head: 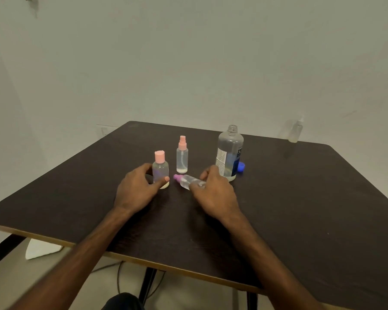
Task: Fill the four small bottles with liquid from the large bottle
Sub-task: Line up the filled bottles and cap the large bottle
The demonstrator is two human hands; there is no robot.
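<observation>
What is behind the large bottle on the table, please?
Behind the large bottle, a blue cap lies on the table, partly hidden by the bottle. Whatever else sits directly behind it cannot be seen.

left hand [137,188] grips pink-capped bottle [160,170] | right hand [215,193] holds tilted purple-capped bottle [188,181] | large bottle [230,153] uncapped

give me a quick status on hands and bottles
Left hand gripping pink-cap bottle, upright. Right hand holding purple-cap bottle, tilted. Large bottle uncapped. Nothing in the way.
</observation>
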